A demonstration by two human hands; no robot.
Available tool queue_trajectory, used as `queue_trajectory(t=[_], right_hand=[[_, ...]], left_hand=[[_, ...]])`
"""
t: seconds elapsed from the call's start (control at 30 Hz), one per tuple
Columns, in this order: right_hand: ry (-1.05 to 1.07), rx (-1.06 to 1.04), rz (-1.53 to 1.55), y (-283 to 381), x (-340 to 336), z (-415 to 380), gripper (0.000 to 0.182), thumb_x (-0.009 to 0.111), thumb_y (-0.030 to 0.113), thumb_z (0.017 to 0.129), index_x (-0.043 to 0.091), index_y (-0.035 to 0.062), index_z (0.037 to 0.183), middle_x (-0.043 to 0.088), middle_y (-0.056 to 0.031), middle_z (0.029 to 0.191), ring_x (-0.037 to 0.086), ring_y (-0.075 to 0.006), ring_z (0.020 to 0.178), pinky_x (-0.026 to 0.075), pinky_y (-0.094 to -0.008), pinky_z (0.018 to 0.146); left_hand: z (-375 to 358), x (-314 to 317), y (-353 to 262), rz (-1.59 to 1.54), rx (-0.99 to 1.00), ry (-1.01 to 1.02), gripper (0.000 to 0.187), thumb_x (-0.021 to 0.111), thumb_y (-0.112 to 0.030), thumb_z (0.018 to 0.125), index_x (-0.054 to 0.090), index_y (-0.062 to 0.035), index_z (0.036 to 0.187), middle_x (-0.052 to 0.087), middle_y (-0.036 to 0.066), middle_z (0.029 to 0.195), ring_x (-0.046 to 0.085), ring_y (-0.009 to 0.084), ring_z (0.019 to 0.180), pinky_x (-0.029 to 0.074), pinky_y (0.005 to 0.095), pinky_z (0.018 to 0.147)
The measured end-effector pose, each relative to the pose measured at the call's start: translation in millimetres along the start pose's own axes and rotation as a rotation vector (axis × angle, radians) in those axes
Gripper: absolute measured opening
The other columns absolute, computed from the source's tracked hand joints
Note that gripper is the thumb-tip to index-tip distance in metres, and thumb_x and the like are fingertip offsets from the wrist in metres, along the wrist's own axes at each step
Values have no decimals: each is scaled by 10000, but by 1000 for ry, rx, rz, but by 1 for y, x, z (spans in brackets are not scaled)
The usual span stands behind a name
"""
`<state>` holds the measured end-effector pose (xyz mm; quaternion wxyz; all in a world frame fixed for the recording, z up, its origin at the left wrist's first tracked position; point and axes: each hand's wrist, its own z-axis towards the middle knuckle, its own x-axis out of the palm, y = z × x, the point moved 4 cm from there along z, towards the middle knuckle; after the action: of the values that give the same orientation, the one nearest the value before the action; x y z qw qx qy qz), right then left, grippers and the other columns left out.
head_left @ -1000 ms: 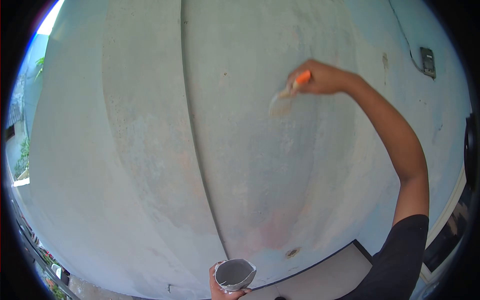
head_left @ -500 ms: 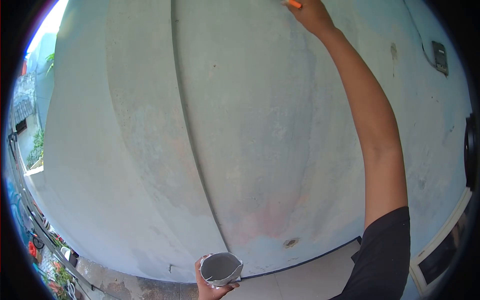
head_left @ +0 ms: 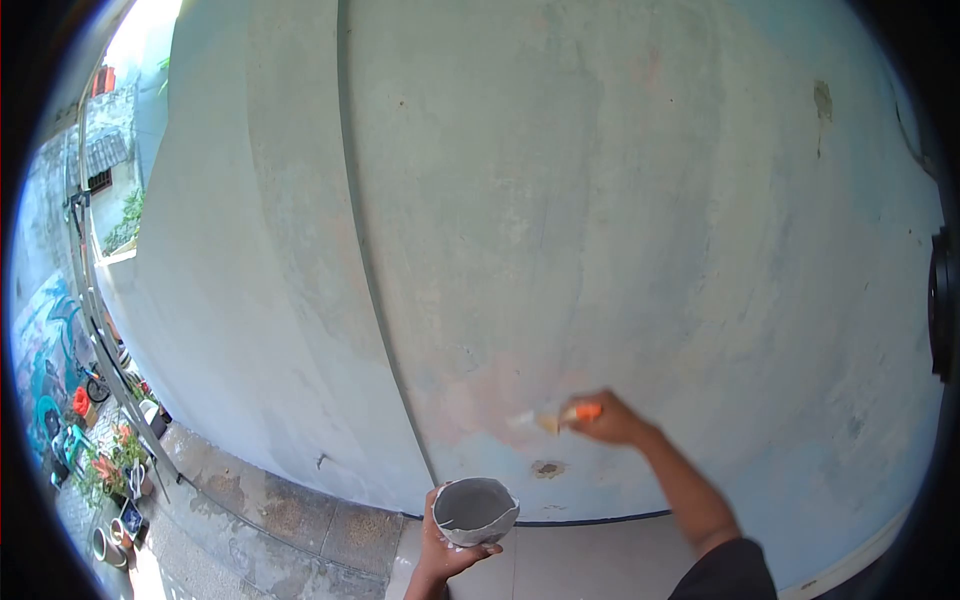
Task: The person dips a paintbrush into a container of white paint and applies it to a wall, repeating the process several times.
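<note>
Right hand (head_left: 612, 420) extended low, gripping orange-handled brush (head_left: 560, 417), bristles against the wall (head_left: 600, 200). Left hand (head_left: 445, 550) cups a grey-coated bowl (head_left: 474, 510) from beneath.

Potted plants (head_left: 110, 470) at lower left beside a metal railing (head_left: 100, 330); tiled floor (head_left: 560, 565) below.

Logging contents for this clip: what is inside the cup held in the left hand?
The cup in the left hand shows a grey, smooth inside, seemingly grey paint; its depth and bottom cannot be seen.
</note>
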<state>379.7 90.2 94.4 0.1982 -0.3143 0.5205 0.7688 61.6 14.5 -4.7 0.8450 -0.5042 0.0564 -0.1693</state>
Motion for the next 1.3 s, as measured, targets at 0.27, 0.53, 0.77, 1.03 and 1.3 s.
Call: queue_trajectory(t=[0.27,0.53,0.77,1.03,1.3], right_hand=[[-723,1038,1081,-196,258,-361,263,661,153,951,616,-13,1150,672,-101,971,684,-220,806,567,-344,697],[-834,1039,1093,-252,220,-410,265,621,153,959,560,-22,1149,687,-155,926,718,-261,798,600,-365,707],[-916,657,1071,-192,94,-302,268,601,141,967,575,-24,1177,661,-118,1003,701,-229,901,576,-358,805],[-812,245,1125,-74,1,-268,314,610,196,974,543,35,1234,674,-140,1115,695,-236,1052,560,-335,859],[-653,-405,741,-6,-79,-291,416,724,299,926,528,57,1201,637,-167,1074,675,-264,921,609,-374,699]], left_hand=[[-26,63,7,13,-124,-11,1031,979,-245,586,358,-34,1381,577,116,1286,571,225,1206,444,384,1034],[-26,107,3,2,-174,5,1019,965,-263,612,358,-32,1397,555,123,1313,548,225,1230,434,387,1046],[-31,134,-17,39,-197,16,1081,963,-279,607,323,-23,1439,533,124,1338,511,226,1275,396,377,1078],[-35,140,-27,68,-131,39,1200,987,-283,570,252,-19,1481,492,132,1381,525,246,1281,426,382,1071],[-33,141,-37,117,54,76,1233,1014,-262,524,261,-35,1474,484,140,1390,518,261,1300,440,400,1077]])
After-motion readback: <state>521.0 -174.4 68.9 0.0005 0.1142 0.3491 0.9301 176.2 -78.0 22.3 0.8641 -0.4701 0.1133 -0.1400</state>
